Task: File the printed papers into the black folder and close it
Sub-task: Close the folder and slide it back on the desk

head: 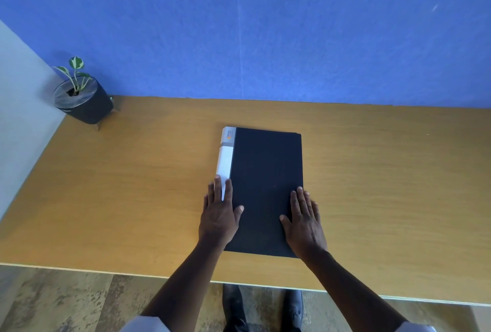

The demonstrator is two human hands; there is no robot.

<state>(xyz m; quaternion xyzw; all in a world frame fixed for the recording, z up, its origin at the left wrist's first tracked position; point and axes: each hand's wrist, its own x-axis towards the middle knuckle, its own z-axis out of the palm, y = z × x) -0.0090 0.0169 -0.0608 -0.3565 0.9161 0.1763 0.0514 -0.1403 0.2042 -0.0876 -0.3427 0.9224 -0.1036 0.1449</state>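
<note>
A blue wall filled the upper half of the view, with a pale side wall at the left. Below it ran a wooden table, its near edge crossing the lower part of the frame above a wood-patterned floor.

The black folder lay closed and flat near the middle of the table, closer to the near edge than to the wall. Its long axis ran from the person toward the wall, leaning slightly to the right at the far end. A white spine strip with a small logo at its far end ran along the folder's left side. No loose papers showed outside the cover.

The left hand lay flat and open, palm down, at the folder's near left corner: the fingers were stretched forward over the white strip and the table just beside it, and the thumb rested on the black cover. The right hand also lay flat and open, palm down, on the near right part of the cover, fingers reaching the right edge. Neither hand gripped anything; both simply pressed on the folder.

A small potted plant in a dark pot stood at the far left corner of the table, well apart from the folder. Dark shoes showed on the floor below the table edge.
</note>
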